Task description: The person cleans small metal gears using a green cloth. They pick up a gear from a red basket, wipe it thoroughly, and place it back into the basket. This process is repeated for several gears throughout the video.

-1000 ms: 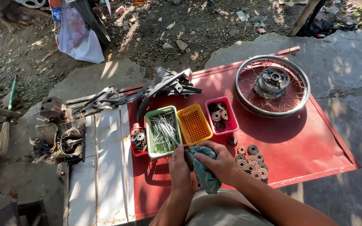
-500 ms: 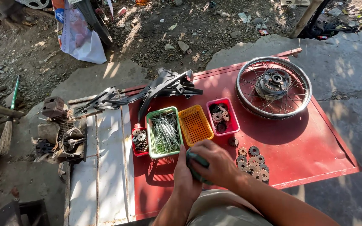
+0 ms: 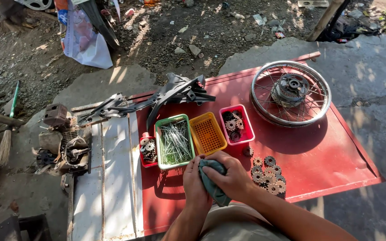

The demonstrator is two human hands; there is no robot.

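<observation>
On the red panel, far right corner: spoked wheel. Mid-panel row: green basket, orange basket, pink tray. Loose sprockets near the front edge. At that front edge, your right hand grips a teal rag, fingers clenched around it; your left hand closes against the rag, contents hidden.

I saw both hands meet over the red panel. The right hand clutched a teal rag against the left hand. Loose sprockets lay just right of them; green, yellow and pink baskets sat beyond, a spoked wheel farther off.
</observation>
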